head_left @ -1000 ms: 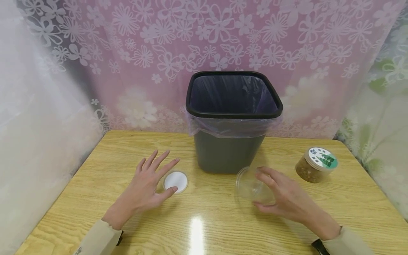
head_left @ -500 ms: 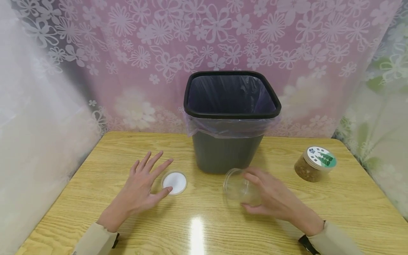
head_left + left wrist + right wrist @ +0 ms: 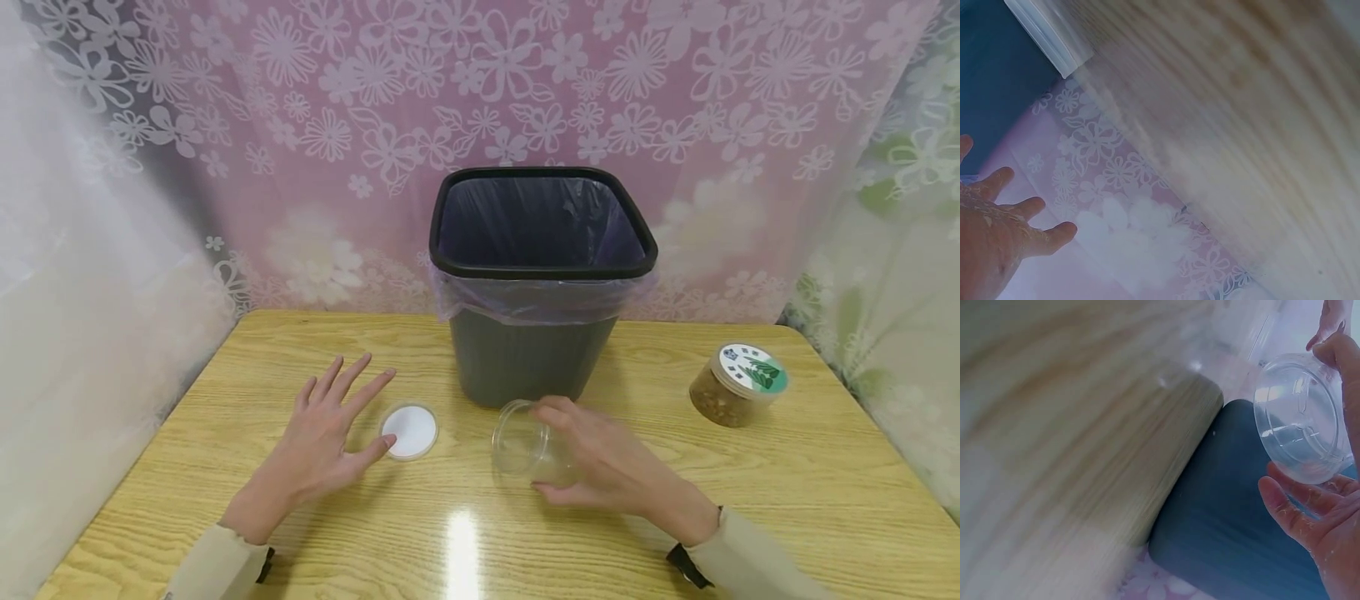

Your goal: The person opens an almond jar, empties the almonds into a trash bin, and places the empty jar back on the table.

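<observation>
In the head view my right hand (image 3: 600, 458) grips a clear plastic tub (image 3: 517, 446) by its side, thumb and fingers round it. The tub lies tilted, its round rim facing left, low over the wooden table. It looks see-through with nothing inside in the right wrist view, where the clear tub (image 3: 1300, 419) shows between thumb and fingers. My left hand (image 3: 318, 446) is spread, fingers straight, beside a round white lid (image 3: 411, 431) on the table. Its thumb tip overlaps the lid's left edge. Spread fingers (image 3: 1054, 237) show in the left wrist view, holding nothing.
A dark grey waste bin (image 3: 528, 354) with a black rim and a purple liner stands behind the tub. To the right, a jar (image 3: 727, 396) of brownish contents with a green and white lid sits on the wooden table (image 3: 360, 542). Flowered curtains hang behind.
My right hand has moved left with the tub, bringing it nearer the white lid. My left hand has shifted slightly left, its fingers still spread. The bin and jar stand where they were.
</observation>
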`<state>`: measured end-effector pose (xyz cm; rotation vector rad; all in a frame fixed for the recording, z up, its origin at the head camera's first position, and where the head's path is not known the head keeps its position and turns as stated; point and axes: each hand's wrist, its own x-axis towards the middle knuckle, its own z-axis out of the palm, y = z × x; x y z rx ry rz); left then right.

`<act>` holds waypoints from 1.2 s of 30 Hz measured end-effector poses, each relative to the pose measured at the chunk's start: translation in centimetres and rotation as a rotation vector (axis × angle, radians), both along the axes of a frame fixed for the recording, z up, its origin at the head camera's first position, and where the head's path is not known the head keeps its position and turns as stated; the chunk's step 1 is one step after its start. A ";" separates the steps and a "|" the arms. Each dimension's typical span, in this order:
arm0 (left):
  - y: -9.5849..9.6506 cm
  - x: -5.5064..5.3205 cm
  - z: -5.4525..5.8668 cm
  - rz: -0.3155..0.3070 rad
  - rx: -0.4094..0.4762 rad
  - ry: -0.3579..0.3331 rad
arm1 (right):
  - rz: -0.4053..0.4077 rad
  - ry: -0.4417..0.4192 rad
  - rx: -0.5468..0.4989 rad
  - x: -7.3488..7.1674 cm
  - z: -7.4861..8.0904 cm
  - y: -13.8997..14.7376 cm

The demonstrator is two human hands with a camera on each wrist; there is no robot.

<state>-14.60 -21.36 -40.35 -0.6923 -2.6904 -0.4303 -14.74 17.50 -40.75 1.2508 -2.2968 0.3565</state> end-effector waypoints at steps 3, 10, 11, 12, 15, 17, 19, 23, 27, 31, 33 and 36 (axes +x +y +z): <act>-0.2 -0.1 0.0 0.011 -0.003 -0.009 | -0.001 -0.014 0.021 -0.1 0.0 -0.7; -0.7 -0.4 0.1 0.028 -0.007 -0.018 | 0.019 -0.008 0.033 -0.5 0.0 -1.8; -0.8 -0.4 0.2 0.030 -0.007 -0.023 | 0.021 -0.006 0.035 -0.5 0.0 -1.9; -0.9 -0.4 0.2 0.033 -0.005 -0.028 | 0.022 -0.005 0.038 -0.6 0.0 -2.1; -1.1 -0.5 0.2 0.038 0.003 -0.033 | 0.029 -0.023 0.043 -0.7 0.1 -2.5; -1.4 -0.5 0.3 0.041 0.013 -0.027 | 0.023 -0.045 0.048 -0.9 0.3 -2.8; -1.6 -0.6 0.3 0.046 0.021 -0.026 | 0.019 -0.072 0.051 -0.9 0.4 -3.1; -2.0 -0.7 0.4 0.065 0.027 -0.044 | 0.018 -0.113 0.050 -1.1 0.6 -3.7; -2.3 -0.7 0.7 0.075 0.019 -0.053 | 0.022 -0.141 0.042 -1.1 0.8 -4.1; -2.6 -0.6 0.7 0.084 0.024 -0.068 | 0.018 -0.170 0.045 -1.2 0.7 -4.5; -2.7 -0.5 0.7 0.089 0.028 -0.072 | 0.014 -0.188 0.054 -1.1 0.7 -4.8; -2.9 -0.4 0.8 0.094 0.027 -0.074 | 0.004 -0.222 0.062 -1.1 0.7 -5.3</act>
